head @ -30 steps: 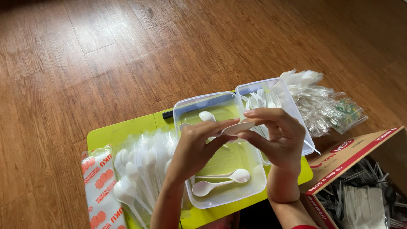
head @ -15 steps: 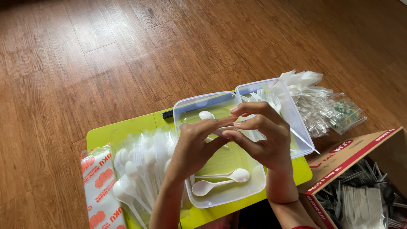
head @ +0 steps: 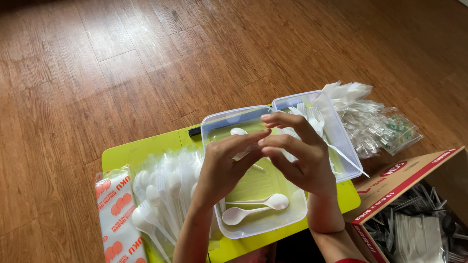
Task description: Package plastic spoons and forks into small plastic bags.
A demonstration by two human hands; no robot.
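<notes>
Wooden plank flooring [head: 122, 63] spreads around a low yellow-green board [head: 146, 146], so I work close over it. My left hand [head: 222, 168] and right hand [head: 300, 158] meet fingertip to fingertip above the clear plastic tray [head: 217, 122]; I cannot tell whether they pinch anything between them. Below my grip two white plastic spoons [head: 253, 207] lie in that tray, and a bag of spoons [head: 161, 190] sits left of it for easy reach. Beyond my right hand stands a second tray of forks [head: 336, 131], then wrapped cutlery packets [head: 375, 126] and a cardboard box [head: 414, 185].
</notes>
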